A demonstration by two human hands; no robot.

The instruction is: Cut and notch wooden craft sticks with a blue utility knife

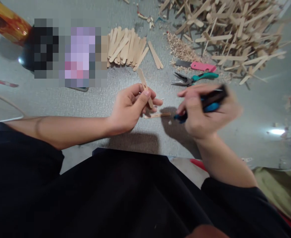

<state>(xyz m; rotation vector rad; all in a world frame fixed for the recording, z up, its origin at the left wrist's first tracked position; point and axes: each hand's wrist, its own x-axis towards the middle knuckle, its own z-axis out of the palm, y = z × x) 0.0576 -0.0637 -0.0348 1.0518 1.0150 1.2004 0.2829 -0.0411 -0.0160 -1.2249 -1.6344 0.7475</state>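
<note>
My left hand (132, 105) pinches a wooden craft stick (142, 77) between thumb and fingers, tilted over the table. A notch or overlap shows near its middle; whether a second piece is there I cannot tell. Below the fingers, a thin wooden strip (157, 115) with small dark marks lies flat. My right hand (207, 112), blurred by motion, is closed around a blue-and-black tool (211, 100). Its narrow tip points left and down, close to the strip's right end. The tool's exact kind is unclear, since the fingers cover much of it.
Beyond my hands lie a pile of craft sticks (126, 46) and a loose stick pair (155, 55). Green-handled pliers (195, 78), a pink-handled cutter (202, 66) and wood shavings (181, 48) are at right. A large heap of joined sticks (234, 29) fills the far right.
</note>
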